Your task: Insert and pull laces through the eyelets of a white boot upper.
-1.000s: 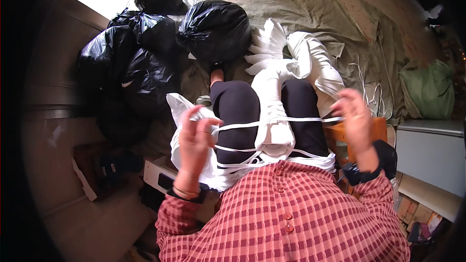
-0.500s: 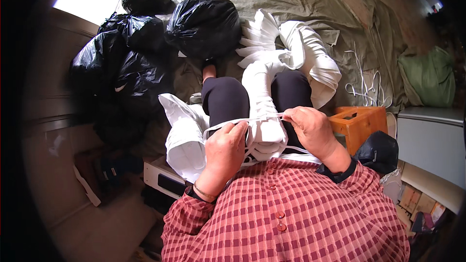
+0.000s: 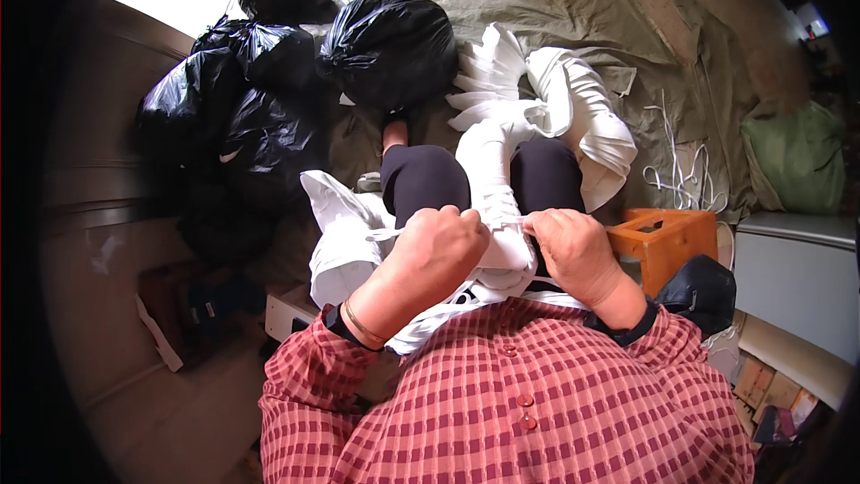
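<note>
A long stack of nested white fabric pieces (image 3: 486, 161) lies between my dark-trousered knees, its near end in my lap. My left hand (image 3: 439, 246) is closed in front of the stack's left side, and a thin white strip (image 3: 385, 234) runs leftward from it. Just right of the stack, my right hand (image 3: 573, 251) pinches the white strip near the stack's edge. The strip between the hands is mostly hidden. Beside my left thigh rests another white fabric bundle (image 3: 339, 237). Beyond my right knee, more curved white stacks (image 3: 596, 130) fan out.
Black plastic bags (image 3: 390, 49) pile up at the far left. A greenish-grey cloth (image 3: 573, 13) covers the floor, with loose white strips (image 3: 685, 175) at right. A wooden stool (image 3: 667, 246), a dark bag (image 3: 699, 291), a grey box (image 3: 797, 260) and a green sack (image 3: 793, 157) stand right.
My left hand has moved right and slightly up, closer to the right hand, turning its back upward. The strip stretched across the stack is now largely covered. My right hand stays about in place.
</note>
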The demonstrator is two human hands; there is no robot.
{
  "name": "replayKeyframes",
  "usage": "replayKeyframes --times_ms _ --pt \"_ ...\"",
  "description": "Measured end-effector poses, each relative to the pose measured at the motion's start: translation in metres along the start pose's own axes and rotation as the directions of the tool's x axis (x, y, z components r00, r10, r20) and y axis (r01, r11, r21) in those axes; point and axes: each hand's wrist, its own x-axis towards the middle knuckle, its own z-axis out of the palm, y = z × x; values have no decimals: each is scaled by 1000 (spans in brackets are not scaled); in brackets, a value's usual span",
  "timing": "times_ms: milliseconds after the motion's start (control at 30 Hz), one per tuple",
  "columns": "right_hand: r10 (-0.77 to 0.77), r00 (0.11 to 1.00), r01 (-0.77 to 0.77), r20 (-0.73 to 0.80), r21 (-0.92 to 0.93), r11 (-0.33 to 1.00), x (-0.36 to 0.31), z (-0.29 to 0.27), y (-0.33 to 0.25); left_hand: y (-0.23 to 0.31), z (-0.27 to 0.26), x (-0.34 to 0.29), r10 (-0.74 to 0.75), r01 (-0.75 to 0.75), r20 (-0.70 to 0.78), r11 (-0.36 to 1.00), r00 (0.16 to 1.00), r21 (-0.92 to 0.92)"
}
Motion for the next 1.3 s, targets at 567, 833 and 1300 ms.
replayKeyframes --times_ms 567,833,1300 --pt "249 968 -251 -32 -112 962 -28 32 -23 46 53 -27 -489 447 -242 870 838 -210" --pt "-79 979 25 -188 -277 960 -17 44 -22 39 85 -30 -497 419 -376 866 782 -272" --pt "-215 923 -127 320 778 615 11 -47 -43 33 30 -15 -225 203 -173 970 959 -135"
